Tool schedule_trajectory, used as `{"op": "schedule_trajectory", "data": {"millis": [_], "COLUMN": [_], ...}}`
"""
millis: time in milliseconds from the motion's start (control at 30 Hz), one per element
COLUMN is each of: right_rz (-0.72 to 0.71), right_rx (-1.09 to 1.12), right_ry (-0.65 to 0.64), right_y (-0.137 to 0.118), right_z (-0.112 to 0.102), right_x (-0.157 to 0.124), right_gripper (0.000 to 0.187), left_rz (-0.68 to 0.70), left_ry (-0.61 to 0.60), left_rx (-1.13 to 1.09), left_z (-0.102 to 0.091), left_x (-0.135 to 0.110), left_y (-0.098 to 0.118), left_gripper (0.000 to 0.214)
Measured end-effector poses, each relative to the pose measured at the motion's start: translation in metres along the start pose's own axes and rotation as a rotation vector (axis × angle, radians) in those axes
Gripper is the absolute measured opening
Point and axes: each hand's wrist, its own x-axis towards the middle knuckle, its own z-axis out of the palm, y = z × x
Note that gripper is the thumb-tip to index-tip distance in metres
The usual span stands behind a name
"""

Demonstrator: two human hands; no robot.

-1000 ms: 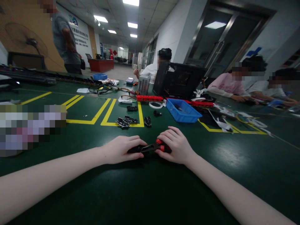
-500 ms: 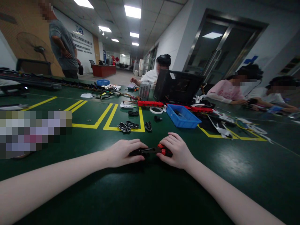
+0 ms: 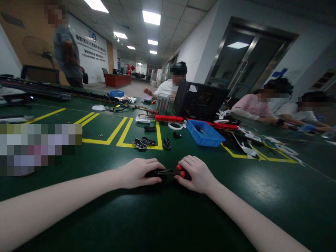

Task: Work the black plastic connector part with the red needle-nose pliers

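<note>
My right hand (image 3: 196,174) is closed round the red and black handles of a pair of pliers (image 3: 172,172). The narrow jaws point left and touch or reach into a small black part (image 3: 152,173), which my left hand (image 3: 140,172) pinches between thumb and fingers. Most of that part is hidden by the fingers, so its exact kind does not show. Beyond my hands several similar black plastic parts (image 3: 148,141) lie by a yellow line. One more black piece (image 3: 166,143) lies to their right, and a short black cylinder (image 3: 177,134) is behind it.
A blue tray (image 3: 207,139) with a dark item inside stands right of centre. Behind it are a red strip (image 3: 169,118), a roll of white tape (image 3: 175,125) and a black computer case (image 3: 201,101). Cables lie at both sides. Co-workers sit across the green table (image 3: 168,217).
My right hand has turned slightly and its fingers have closed further round the pliers' handles. The left hand stays in place on the black part. The view has tilted a little.
</note>
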Motion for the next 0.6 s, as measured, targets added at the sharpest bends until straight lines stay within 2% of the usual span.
{"op": "schedule_trajectory", "data": {"millis": [367,600], "right_rz": [0.025,0.016], "right_rx": [0.016,0.021], "right_ry": [0.001,0.002], "right_y": [0.0037,0.0035], "right_z": [-0.0005,-0.0008], "right_x": [0.0013,0.0008], "right_gripper": [0.025,0.025], "left_rz": [-0.023,-0.017], "left_ry": [0.059,0.047], "left_rx": [-0.03,-0.003], "left_z": [-0.0028,-0.0033], "left_x": [-0.001,-0.0008], "left_y": [0.0036,0.004], "left_gripper": [0.034,0.034]}}
